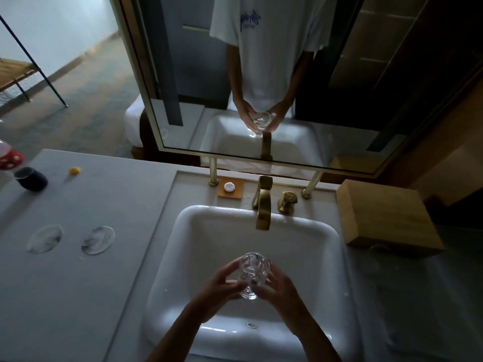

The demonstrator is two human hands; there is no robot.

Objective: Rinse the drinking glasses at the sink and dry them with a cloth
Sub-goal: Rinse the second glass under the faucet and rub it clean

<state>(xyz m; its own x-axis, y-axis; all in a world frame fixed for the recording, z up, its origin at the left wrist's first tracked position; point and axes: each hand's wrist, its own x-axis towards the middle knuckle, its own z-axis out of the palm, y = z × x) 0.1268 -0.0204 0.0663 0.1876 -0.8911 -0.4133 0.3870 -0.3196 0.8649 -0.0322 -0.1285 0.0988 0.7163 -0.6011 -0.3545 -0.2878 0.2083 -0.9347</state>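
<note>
Fingers of both hands curled round clear glass (252,274) over sink (183,231) (mirrored shirt print unreadable).

Over the white sink (329,246), the left hand (219,288) and right hand (279,288) held a clear drinking glass (252,270) between curled fingers; two more glasses (98,240) stood on the desk (104,296); a brass tap (264,205) rose behind.
</note>
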